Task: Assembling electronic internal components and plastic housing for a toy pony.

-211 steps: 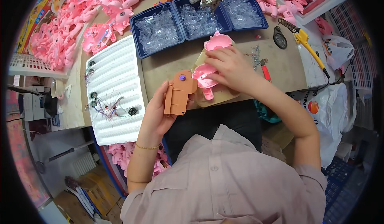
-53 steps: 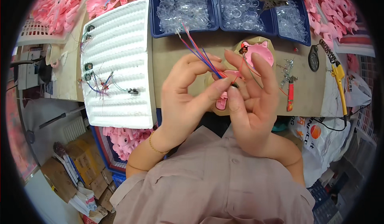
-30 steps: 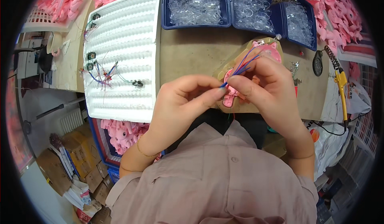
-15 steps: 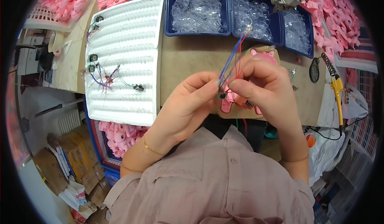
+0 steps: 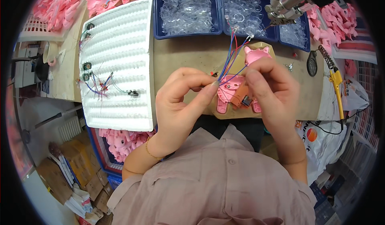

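Two grips, three blue bins

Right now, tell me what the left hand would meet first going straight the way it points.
Beyond the wires it pinches, the left hand would probably meet the right hand; the pink shell looks lower, though depth is unclear.

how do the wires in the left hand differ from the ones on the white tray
The held wires are pinched up in the left hand; the tray wires lie loose on the white tray. The held wires fan out as fairly straight strands, mostly away from the person, while the tray wires sit in a tangle. Both bunches include blue and red strands.
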{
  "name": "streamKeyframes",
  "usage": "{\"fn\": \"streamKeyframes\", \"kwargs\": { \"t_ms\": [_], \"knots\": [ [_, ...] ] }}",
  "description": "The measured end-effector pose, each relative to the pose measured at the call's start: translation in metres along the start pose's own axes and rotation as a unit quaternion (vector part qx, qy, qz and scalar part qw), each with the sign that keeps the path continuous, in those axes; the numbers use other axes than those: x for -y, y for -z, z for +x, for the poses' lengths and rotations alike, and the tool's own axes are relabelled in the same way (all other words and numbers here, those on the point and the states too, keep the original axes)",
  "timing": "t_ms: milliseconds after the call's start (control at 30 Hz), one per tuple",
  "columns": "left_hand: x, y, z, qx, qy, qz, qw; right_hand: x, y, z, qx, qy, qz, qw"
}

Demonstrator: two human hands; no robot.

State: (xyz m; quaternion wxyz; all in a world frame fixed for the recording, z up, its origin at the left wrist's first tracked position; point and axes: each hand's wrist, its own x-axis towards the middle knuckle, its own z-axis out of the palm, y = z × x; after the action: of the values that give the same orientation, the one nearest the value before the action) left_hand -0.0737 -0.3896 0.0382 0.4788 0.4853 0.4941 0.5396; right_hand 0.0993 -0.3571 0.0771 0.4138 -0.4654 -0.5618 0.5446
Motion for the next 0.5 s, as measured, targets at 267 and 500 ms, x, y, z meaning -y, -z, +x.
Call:
{"fn": "streamKeyframes", "kwargs": {
  "t_ms": [267, 500],
  "knots": [
    [0.005, -0.007, -0.002, -0.010, -0.100, 0.075, 0.992, -0.004, -0.008, 0.007, 0.051, -0.118, 0.067, 0.989],
    [0.002, -0.009, -0.003, -0.029, -0.157, 0.160, 0.974, -0.003, -0.012, 0.010, -0.043, -0.004, 0.115, 0.992]
  ]
}}
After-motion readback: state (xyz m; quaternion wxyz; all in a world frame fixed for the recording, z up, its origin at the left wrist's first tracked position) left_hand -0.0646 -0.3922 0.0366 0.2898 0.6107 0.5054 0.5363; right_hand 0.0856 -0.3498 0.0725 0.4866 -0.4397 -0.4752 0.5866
